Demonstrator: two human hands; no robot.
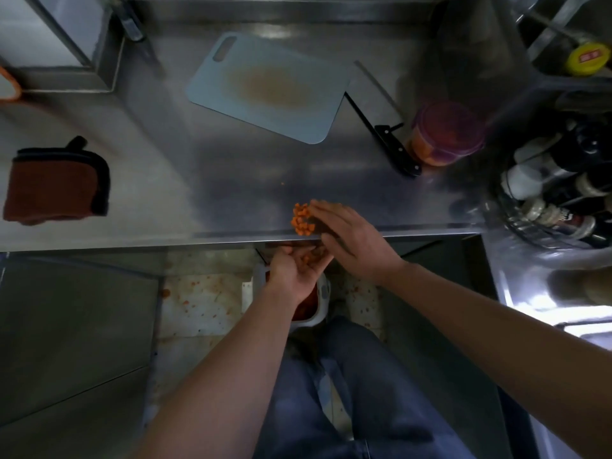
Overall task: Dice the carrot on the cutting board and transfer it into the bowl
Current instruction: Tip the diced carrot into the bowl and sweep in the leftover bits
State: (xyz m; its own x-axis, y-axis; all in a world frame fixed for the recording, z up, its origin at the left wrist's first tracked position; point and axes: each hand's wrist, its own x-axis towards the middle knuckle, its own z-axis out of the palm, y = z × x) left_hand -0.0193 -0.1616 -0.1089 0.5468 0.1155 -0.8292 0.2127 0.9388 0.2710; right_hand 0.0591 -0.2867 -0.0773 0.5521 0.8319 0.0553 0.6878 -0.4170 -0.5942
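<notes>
Swept too fast by the right hand (351, 240), the carrot dice (301, 220) at the worktop (198, 193) edge could overshoot the left hand (296, 270) and drop into the white bin (323, 293) below. The right hand lay flat against the pile, fingers straight and together. The left was cupped palm-up just under the edge, holding a few cubes. The board (268, 87) sat bare, well apart.
</notes>
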